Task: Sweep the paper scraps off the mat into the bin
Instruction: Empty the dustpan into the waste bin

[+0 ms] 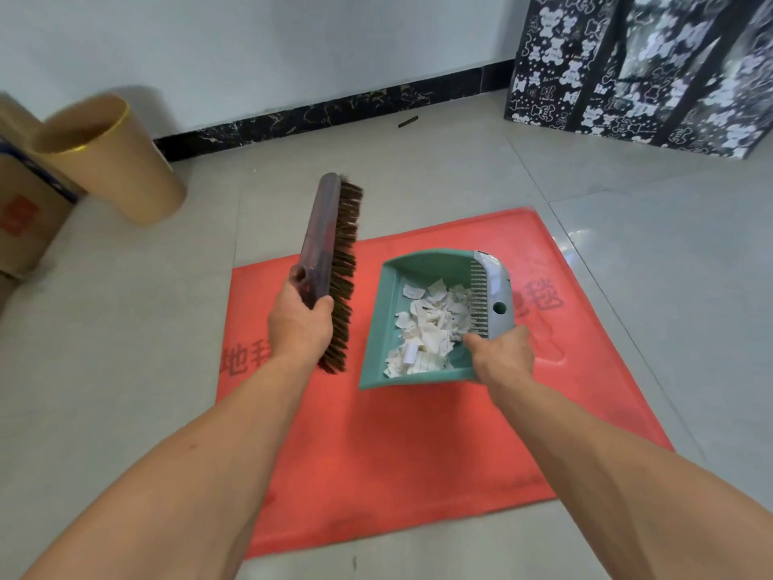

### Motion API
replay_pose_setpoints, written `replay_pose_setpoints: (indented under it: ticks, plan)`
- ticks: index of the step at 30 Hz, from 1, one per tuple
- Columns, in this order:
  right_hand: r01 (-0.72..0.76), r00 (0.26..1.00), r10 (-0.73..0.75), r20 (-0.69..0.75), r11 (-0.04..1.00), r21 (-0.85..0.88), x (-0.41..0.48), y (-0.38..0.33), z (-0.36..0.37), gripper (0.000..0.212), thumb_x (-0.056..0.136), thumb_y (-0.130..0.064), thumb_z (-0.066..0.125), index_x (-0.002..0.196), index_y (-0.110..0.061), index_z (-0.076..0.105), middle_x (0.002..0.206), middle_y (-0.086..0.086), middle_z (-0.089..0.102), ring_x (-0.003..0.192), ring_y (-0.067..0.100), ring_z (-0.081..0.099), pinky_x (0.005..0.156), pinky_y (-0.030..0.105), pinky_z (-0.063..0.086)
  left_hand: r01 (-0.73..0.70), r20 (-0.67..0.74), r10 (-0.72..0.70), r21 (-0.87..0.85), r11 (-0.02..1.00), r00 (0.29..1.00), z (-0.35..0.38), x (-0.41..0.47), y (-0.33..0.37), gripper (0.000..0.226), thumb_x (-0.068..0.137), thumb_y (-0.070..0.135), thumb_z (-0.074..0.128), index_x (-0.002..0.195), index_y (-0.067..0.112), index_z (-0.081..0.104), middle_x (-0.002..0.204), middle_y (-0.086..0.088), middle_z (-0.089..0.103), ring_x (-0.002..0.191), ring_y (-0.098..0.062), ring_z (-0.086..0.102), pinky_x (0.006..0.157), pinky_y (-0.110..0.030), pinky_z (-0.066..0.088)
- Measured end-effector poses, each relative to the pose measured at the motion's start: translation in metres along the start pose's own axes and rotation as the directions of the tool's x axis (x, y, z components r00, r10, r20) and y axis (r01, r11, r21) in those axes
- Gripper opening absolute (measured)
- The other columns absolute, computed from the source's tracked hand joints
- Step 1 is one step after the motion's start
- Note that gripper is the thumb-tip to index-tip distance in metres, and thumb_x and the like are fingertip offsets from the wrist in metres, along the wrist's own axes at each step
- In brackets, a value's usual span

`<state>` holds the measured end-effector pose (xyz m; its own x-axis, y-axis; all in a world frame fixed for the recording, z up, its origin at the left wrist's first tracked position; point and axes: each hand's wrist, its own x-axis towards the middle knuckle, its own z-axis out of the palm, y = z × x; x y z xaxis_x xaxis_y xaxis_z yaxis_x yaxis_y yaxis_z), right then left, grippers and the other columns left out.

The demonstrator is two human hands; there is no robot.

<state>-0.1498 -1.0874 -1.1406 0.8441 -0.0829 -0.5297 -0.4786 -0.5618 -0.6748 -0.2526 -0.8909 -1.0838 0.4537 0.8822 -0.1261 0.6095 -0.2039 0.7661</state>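
A red mat (418,445) lies on the tiled floor. My right hand (502,355) grips the grey handle of a teal dustpan (378,324), held over the mat's upper middle. White paper scraps (431,324) fill the pan. My left hand (299,322) holds a brown brush (330,261) by its near end, raised above the mat's left part, bristles facing right toward the pan. A tan bin (113,161) stands tilted in view on the floor at the far left, open at the top. I see no scraps on the bare mat.
A cardboard box (21,219) sits at the left edge beside the bin. A black box with a white bear pattern (636,69) stands at the back right. A small dark stick (408,122) lies by the black baseboard (318,119).
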Motion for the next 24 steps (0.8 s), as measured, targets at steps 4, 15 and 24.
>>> replay_pose_setpoints:
  ticks: [4,15,24]
  plan:
    - [0.002,0.998,-0.002,0.057,1.0,-0.011,-0.033,-0.041,-0.001,0.057,0.078,-0.024,0.074,0.12,-0.003,0.041,0.108,0.016,0.055,0.094,0.037,0.061,0.074,0.051,0.059,0.017,-0.027,-0.016,0.033,0.999,1.0,-0.037,0.004,0.017,0.049,0.084,0.019,0.064,0.13,0.024,0.05,0.119,0.0,0.065,0.111,-0.022,0.06,0.096,-0.029,0.043]
    - [-0.047,0.996,0.051,0.077,0.998,-0.047,-0.148,-0.168,-0.099,0.056,0.072,-0.029,0.077,0.111,-0.009,0.041,0.107,0.015,0.059,0.093,0.038,0.065,0.072,0.052,0.059,0.107,-0.018,-0.106,0.149,0.983,0.994,-0.184,-0.028,0.136,0.053,0.083,0.024,0.062,0.134,0.024,0.045,0.121,-0.007,0.062,0.113,-0.028,0.058,0.102,-0.041,0.044]
    - [0.042,0.991,-0.039,0.128,0.999,-0.027,-0.271,-0.358,-0.174,0.048,0.08,-0.032,0.075,0.114,-0.011,0.047,0.105,0.008,0.064,0.083,0.026,0.066,0.052,0.031,0.053,0.152,-0.099,-0.133,0.218,0.964,0.986,-0.354,-0.02,0.279,0.05,0.087,0.028,0.062,0.134,0.024,0.044,0.12,-0.008,0.06,0.109,-0.03,0.06,0.096,-0.044,0.051]
